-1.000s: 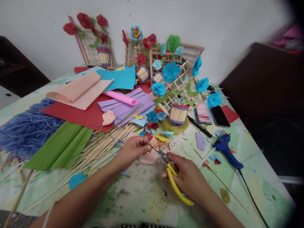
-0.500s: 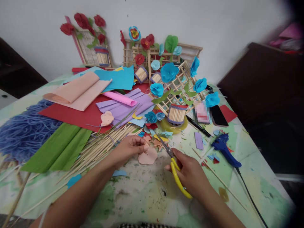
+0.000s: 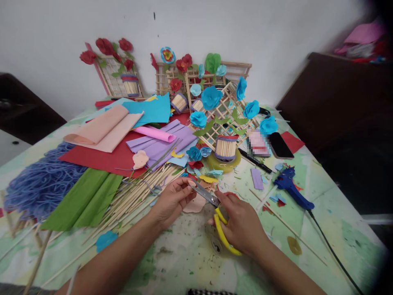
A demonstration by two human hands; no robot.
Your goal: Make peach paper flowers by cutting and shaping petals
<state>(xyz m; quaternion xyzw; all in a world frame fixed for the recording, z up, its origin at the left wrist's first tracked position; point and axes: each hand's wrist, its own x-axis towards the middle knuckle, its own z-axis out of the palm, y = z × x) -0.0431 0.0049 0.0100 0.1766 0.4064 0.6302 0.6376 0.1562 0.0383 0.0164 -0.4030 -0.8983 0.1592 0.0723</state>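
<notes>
My left hand [image 3: 175, 200] pinches a small piece of peach paper [image 3: 191, 183] between thumb and fingers. Wrapped round the handles of yellow-handled scissors [image 3: 223, 232] is my right hand [image 3: 242, 223]. The scissor blades point up and left, their tips at the pinched paper; whether they touch it I cannot tell. Below the blades a peach paper petal shape [image 3: 195, 205] lies on the table, partly hidden by my left fingers. Peach and yellow paper scraps [image 3: 208, 179] lie just behind the blades.
Thin bamboo sticks [image 3: 138, 198], green crepe paper [image 3: 82, 200] and blue yarn [image 3: 46, 180] lie at left. A blue glue gun [image 3: 293, 188] with a cord, a black marker [image 3: 254, 160] and a phone [image 3: 281, 145] are at right. Behind stands a stick trellis [image 3: 227, 110] with blue paper flowers.
The scissors have moved left, bringing their tips to the paper at my left fingers. My left hand has raised the small piece above the petal shape. The whole view has shifted slightly.
</notes>
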